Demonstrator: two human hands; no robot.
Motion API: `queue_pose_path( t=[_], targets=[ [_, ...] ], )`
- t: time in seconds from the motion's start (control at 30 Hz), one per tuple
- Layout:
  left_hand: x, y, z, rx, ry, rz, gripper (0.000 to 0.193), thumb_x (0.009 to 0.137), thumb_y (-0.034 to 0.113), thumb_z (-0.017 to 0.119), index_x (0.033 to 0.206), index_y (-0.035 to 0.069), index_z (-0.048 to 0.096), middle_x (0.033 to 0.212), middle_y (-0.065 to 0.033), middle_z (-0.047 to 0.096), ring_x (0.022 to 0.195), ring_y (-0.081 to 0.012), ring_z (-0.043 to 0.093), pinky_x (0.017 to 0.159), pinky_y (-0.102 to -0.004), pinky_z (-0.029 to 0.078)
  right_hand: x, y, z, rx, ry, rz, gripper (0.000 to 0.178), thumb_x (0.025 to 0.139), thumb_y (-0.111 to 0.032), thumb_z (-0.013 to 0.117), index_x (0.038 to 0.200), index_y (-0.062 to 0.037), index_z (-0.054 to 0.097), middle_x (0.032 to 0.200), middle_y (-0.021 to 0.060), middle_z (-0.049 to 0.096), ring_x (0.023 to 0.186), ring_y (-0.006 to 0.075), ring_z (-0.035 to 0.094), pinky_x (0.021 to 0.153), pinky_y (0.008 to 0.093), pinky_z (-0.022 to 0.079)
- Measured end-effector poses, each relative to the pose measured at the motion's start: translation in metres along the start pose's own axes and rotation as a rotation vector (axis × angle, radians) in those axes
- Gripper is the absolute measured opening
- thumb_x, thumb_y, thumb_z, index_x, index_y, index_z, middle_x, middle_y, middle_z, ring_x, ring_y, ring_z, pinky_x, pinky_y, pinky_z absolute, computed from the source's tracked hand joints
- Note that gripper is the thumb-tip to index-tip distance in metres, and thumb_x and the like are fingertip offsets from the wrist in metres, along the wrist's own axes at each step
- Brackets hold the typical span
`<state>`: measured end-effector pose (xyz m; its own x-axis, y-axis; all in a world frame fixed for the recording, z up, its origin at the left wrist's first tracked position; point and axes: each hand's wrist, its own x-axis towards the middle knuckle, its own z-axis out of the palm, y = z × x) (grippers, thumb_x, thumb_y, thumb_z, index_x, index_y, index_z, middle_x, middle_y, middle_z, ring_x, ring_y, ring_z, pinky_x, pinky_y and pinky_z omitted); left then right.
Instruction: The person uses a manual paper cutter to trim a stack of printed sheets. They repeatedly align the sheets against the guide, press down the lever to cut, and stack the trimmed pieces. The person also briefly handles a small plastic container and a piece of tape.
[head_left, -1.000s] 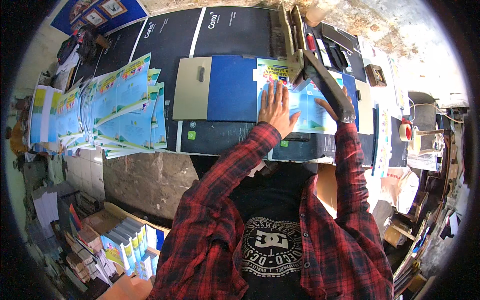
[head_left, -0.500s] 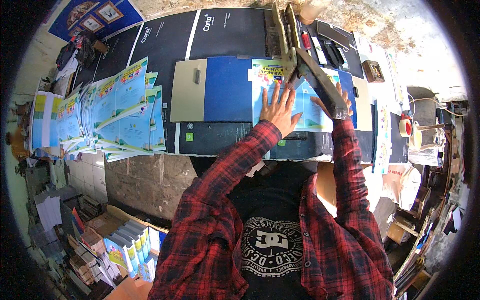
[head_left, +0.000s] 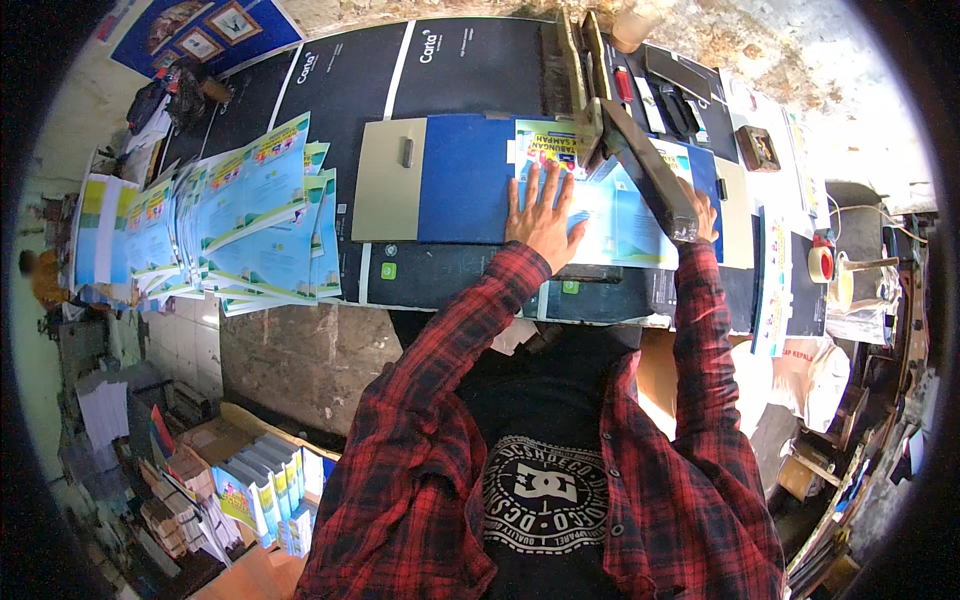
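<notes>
**A:** ok, head view, what's the left hand [head_left: 540, 218] up to?

**B:** Lying flat, palm down, fingers and thumb spread wide over the left edge of a light blue printed sheet [head_left: 600, 230]. It's open and has hold of nothing, just resting on top.

**A:** And where's that sheet sitting exactly?

**B:** Toward the right part of a long blue board [head_left: 465, 180] that lies crosswise on the dark table [head_left: 480, 75] in front of the person. There's a beige panel [head_left: 385, 200] at the board's left end and another at its right. A dark metal lever [head_left: 645, 165] slants across the sheet from the camera's angle, so it hides a bit of it.

**A:** Right hand?

**B:** The right hand [head_left: 708, 212] is at the near end of that lever, fingers showing along its right side. The lever covers the rest, so tbh I can't tell how far open it is or whether it's gripping anything.

**A:** Anything else around?

**B:** Fanned pile of similar sheets [head_left: 255, 215] over on the left. Off to the right, a tape roll [head_left: 820, 264] and a small box [head_left: 757, 150]. Lower left, a row of books [head_left: 262, 480] down below the table.
</notes>
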<state>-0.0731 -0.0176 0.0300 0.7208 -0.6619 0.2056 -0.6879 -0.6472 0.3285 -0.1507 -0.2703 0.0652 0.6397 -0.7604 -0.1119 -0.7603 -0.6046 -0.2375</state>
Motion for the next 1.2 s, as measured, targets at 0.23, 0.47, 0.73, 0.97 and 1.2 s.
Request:
queue_pose_path(
  t=[0.23, 0.47, 0.73, 0.97, 1.2],
  targets=[
    [-0.001, -0.009, 0.000, -0.013, 0.007, 0.020, 0.074, 0.094, 0.048, 0.052, 0.153, 0.007, 0.032, 0.162, -0.0140, 0.022, 0.150, -0.0379, 0.016, 0.118, -0.0618, 0.013, -0.001, -0.009, -0.003, -0.045, -0.053, -0.005, 0.078, 0.071, -0.060, 0.075, 0.141, -0.0392, 0.051, 0.144, 0.0134, 0.046, 0.133, 0.0410, 0.040, 0.104, 0.0656, 0.030],
    [0.004, 0.007, 0.016, 0.008, 0.036, 0.121, 0.067, 0.097, 0.044, 0.048, 0.151, 0.005, 0.035, 0.158, -0.0120, 0.031, 0.148, -0.0337, 0.024, 0.118, -0.0581, 0.017, -0.004, -0.017, -0.008, -0.072, -0.090, 0.009, 0.079, 0.071, -0.057, 0.076, 0.143, -0.0381, 0.049, 0.144, 0.0144, 0.047, 0.134, 0.0408, 0.041, 0.104, 0.0650, 0.030],
    [0.003, 0.009, 0.012, -0.046, 0.050, 0.115, 0.068, 0.097, 0.046, 0.047, 0.149, 0.004, 0.037, 0.158, -0.0115, 0.032, 0.147, -0.0297, 0.027, 0.119, -0.0544, 0.017, 0.007, -0.011, -0.008, -0.133, 0.081, -0.075, 0.094, 0.070, -0.054, 0.079, 0.149, -0.0221, 0.039, 0.147, 0.0208, 0.042, 0.132, 0.0447, 0.044, 0.101, 0.0687, 0.033],
    [0.001, 0.002, 0.011, -0.023, 0.004, 0.096, 0.070, 0.097, 0.048, 0.044, 0.149, 0.002, 0.036, 0.159, -0.0142, 0.030, 0.148, -0.0272, 0.026, 0.120, -0.0518, 0.018, -0.074, -0.150, -0.188, 0.208, 0.357, -0.945, 0.034, 0.095, -0.028, 0.059, 0.127, -0.0190, 0.063, 0.123, 0.0239, 0.059, 0.109, 0.0408, 0.061, 0.092, 0.0435, 0.051],
    [0.002, 0.005, 0.003, -0.066, 0.063, 0.036, 0.077, 0.093, 0.050, 0.050, 0.149, -0.002, 0.035, 0.159, -0.0160, 0.030, 0.148, -0.0284, 0.027, 0.120, -0.0512, 0.018, -0.080, -0.133, -0.142, -0.229, 0.074, -1.227, 0.047, 0.085, -0.013, 0.056, 0.132, -0.0071, 0.056, 0.117, 0.0291, 0.051, 0.098, 0.0425, 0.060, 0.082, 0.0465, 0.054]
  ],
)
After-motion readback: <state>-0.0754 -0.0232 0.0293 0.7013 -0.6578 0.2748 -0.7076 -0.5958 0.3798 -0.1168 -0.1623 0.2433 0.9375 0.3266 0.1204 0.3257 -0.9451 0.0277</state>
